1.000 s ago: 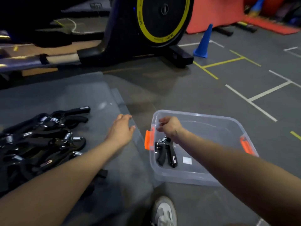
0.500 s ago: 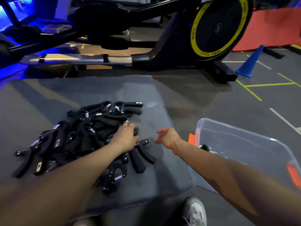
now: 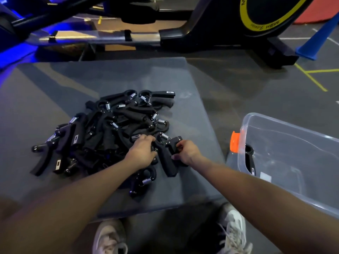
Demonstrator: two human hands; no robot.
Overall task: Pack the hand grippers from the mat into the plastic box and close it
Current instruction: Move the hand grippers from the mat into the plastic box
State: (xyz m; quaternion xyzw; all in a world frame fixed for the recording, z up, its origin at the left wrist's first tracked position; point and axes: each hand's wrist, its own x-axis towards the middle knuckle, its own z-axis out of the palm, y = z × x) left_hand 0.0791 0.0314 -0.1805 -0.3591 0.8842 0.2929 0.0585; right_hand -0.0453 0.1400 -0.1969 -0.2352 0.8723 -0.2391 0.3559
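Hand grippers (image 3: 110, 132): 1 in box (image 3: 293, 129), pile uncountable.

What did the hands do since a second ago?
The right hand left the plastic box, swung left to the mat and now grips a hand gripper at the pile's edge. The left hand moved into the pile and closes on another gripper there. One gripper still lies in the box, which stays open.

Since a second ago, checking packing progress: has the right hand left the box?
Yes. The right hand moved left from the plastic box onto the mat, now gripping a hand gripper.
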